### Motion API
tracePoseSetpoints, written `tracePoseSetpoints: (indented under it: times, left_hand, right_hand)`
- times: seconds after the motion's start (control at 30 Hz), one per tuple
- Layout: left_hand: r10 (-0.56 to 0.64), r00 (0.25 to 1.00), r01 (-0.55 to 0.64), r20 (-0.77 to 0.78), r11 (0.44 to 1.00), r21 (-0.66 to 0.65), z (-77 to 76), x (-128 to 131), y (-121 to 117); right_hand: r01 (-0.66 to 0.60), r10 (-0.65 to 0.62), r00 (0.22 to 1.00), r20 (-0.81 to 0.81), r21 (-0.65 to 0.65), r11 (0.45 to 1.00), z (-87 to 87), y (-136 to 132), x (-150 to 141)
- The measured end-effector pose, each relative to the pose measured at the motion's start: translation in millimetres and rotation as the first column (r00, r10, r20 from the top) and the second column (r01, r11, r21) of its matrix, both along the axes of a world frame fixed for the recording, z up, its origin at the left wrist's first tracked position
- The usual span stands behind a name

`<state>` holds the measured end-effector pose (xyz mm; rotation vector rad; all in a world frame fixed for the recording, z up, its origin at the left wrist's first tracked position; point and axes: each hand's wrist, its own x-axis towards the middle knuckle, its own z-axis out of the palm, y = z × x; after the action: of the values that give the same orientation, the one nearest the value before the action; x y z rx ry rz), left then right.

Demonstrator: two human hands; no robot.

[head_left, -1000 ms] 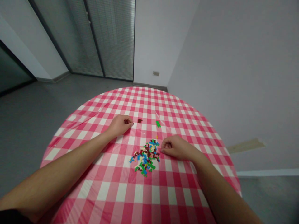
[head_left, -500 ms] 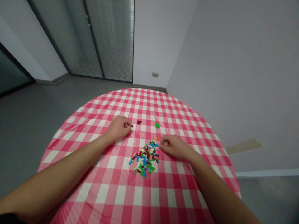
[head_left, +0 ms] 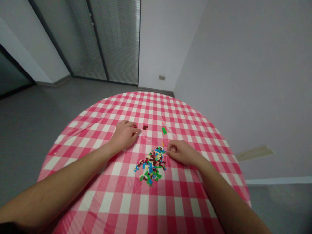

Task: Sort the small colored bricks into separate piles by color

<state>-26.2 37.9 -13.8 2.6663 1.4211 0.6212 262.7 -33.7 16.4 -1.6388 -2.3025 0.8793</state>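
Note:
My left hand (head_left: 125,133) is over the cloth left of a small flat brown block piece (head_left: 145,127). Its thumb and forefinger point toward that piece, and the other fingers are curled. Anything between its fingertips is hidden or too small to make out. My right hand (head_left: 181,152) rests at the right edge of a pile of tiny building bricks (head_left: 150,167), fingers curled into a loose ring with nothing visible inside. Blue, green, brown, cream, red and yellow pieces make up the pile. A green block piece (head_left: 164,130) lies beyond my right hand.
A red-and-white checked cloth (head_left: 117,201) covers the round table. A single yellow piece (head_left: 163,144) lies just past the pile. Behind the table are a glass partition with blinds (head_left: 117,42) and a pale wall (head_left: 234,71) on the right.
My left thumb and forefinger have stretched out to the right; the small dark piece at their tips half a second ago no longer shows. My right hand has hardly moved.

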Motion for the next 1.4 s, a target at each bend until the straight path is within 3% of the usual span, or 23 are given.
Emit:
tracePoseSetpoints:
  times: [0.13,0.27,0.53,1.03,1.4]
  left_hand:
    - [0.078,0.997,-0.078,-0.029,0.997,-0.014,-2.7,2.3,-1.4]
    - [0.075,0.995,-0.077,-0.067,0.996,-0.033,-4.7,4.9,-1.8]
    - [0.108,0.989,-0.111,-0.101,0.994,-0.015,-6.2,6.5,-2.5]
    - [0.072,0.990,-0.080,-0.121,0.994,-0.068,-7.3,9.5,-0.7]
    - [0.100,0.990,-0.104,-0.100,0.994,-0.036,-3.7,11.1,-2.1]
  right_hand:
    - [-0.006,0.006,1.000,-0.011,0.000,1.000,0.5,-0.1,0.0]
    - [0.003,-0.003,1.000,-0.015,0.004,1.000,1.5,0.4,-0.1]
    - [0.012,-0.025,0.995,-0.092,-0.135,0.991,1.8,2.1,7.8]
    - [0.011,-0.021,0.996,-0.092,-0.108,0.994,-0.3,2.9,6.4]
    - [-0.009,0.001,0.996,-0.088,-0.095,0.995,4.0,2.2,5.0]
